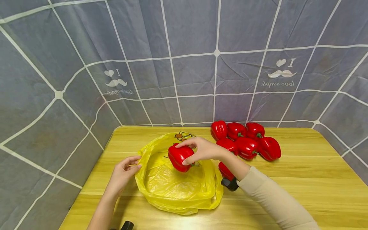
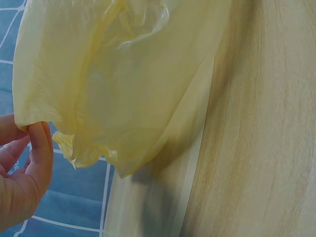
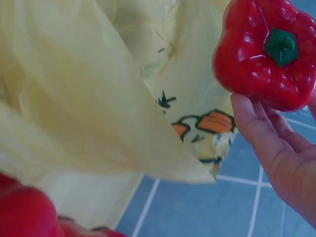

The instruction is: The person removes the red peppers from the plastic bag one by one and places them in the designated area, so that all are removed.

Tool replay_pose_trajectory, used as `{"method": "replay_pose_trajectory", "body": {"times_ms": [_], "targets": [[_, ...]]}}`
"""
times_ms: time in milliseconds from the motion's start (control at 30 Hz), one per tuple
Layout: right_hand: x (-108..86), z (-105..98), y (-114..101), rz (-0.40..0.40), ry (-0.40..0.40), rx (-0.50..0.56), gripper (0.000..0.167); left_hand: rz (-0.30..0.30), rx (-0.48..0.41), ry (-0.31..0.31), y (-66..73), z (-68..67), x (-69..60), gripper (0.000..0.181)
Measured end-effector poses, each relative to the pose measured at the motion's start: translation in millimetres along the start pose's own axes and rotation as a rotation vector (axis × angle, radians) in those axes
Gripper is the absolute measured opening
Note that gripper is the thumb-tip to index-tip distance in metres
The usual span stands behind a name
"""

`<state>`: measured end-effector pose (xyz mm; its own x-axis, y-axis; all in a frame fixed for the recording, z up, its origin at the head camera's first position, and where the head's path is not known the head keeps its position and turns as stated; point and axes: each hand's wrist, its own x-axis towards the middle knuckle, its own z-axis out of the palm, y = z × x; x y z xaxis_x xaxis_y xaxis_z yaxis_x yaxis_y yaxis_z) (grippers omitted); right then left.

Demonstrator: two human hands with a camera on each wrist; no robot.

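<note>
A yellow plastic bag (image 1: 172, 185) lies open-mouthed on the wooden table. My left hand (image 1: 123, 174) pinches its left rim between thumb and fingers; the left wrist view shows the bag's edge (image 2: 74, 98) caught at the fingertips of that hand (image 2: 27, 170). Above the bag's opening, my right hand (image 1: 201, 149) holds a red bell pepper (image 1: 179, 158) between thumb and fingers. In the right wrist view the pepper (image 3: 266, 54) shows its green stem, and the right hand (image 3: 281, 143) grips it from below in that picture.
Several more red bell peppers (image 1: 247, 147) are grouped on the table's right side. Another pepper (image 1: 225, 171) lies partly hidden under the right forearm, close to the bag. A grey curtain (image 1: 195, 76) with white lines hangs behind the wooden table (image 1: 302, 179).
</note>
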<state>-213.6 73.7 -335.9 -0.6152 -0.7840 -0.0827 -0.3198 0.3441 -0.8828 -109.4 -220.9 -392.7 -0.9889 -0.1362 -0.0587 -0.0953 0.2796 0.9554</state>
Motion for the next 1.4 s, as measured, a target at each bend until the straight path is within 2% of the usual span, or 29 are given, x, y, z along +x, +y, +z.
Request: {"method": "replay_pose_trajectory", "body": {"times_ms": [167, 367, 633, 833, 1167, 1400], "targets": [[-8.4, -10, 0, 0.016, 0.012, -0.018, 0.052, -0.008, 0.003, -0.003, 1.0, -0.8, 0.5, 0.036], [-19.5, -18, 0, 0.047, 0.028, 0.008, 0.053, -0.001, -0.001, -0.003, 0.2, -0.5, 0.6, 0.036], [-33.7, -27, 2, 0.038, 0.081, -0.037, 0.053, -0.003, -0.007, -0.002, -0.7, -0.5, -0.2, 0.036], [-45.1, -34, 3, 0.048, 0.096, -0.03, 0.055, -0.008, -0.007, -0.011, -0.1, -0.8, -1.6, 0.037], [-67.5, -45, 6, 0.148, 0.149, 0.017, 0.056, -0.009, -0.004, -0.014, -0.6, -1.0, -1.2, 0.036], [-82.3, -54, 10, 0.116, 0.178, -0.048, 0.056, -0.009, -0.004, -0.016, -1.1, -1.3, 0.1, 0.037]]}}
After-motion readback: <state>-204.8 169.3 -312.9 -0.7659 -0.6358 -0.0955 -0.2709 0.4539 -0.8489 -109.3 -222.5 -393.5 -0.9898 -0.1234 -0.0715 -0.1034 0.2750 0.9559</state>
